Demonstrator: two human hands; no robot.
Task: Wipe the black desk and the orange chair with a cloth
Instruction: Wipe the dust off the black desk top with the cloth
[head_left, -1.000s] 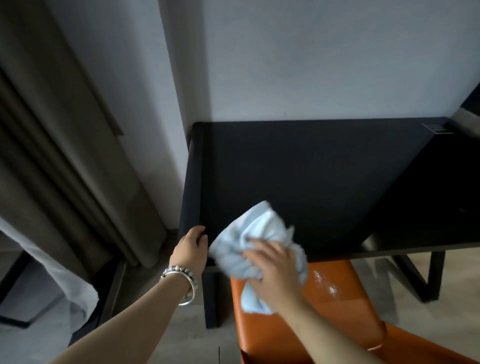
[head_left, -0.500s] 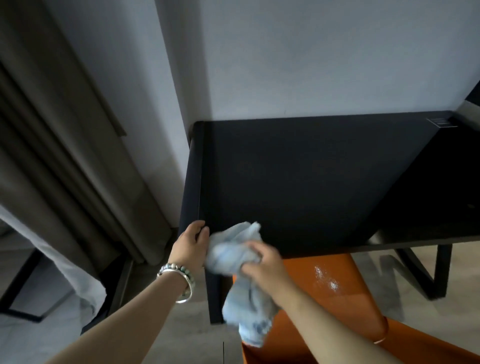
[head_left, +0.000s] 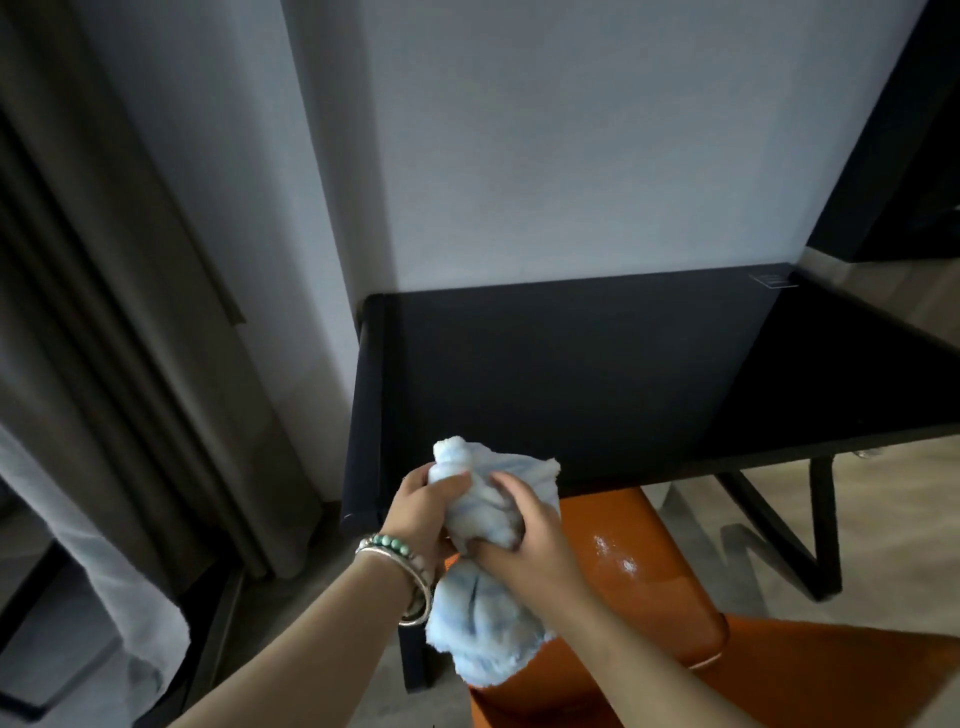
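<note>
Both hands clutch the same light blue cloth (head_left: 480, 561), bunched into a thick wad in front of the near left corner of the black tabletop (head_left: 571, 374). On the left hand (head_left: 423, 512) the grip is closed around the upper part of the wad, thumb laid across the front and fingers wrapped behind, so that a small tuft of cloth sticks up above the fist. On the right hand (head_left: 527, 535) the grip is likewise clenched on the cloth from the other side, fingers dug into the folds just beside the left thumb. Below the two fists the rest of the cloth hangs in a loose, fluffy lump over the front edge of the orange chair (head_left: 649, 613).

A beaded bracelet (head_left: 387, 543) with turquoise stones and a metal bangle (head_left: 415, 587) sit on the left wrist. Whether the cloth touches the tabletop edge cannot be told; it appears held slightly in front of it.

Bare and dark, the tabletop butts against a pale wall (head_left: 571, 145) at its far side and stands on black legs (head_left: 821, 525). Pushed partly under the tabletop, the chair shows a glossy seat with a bright wet-looking sheen near its middle. To the left, a grey-brown curtain (head_left: 130, 312) hangs to the floor, with a sheer white curtain (head_left: 78, 519) beside it.
</note>
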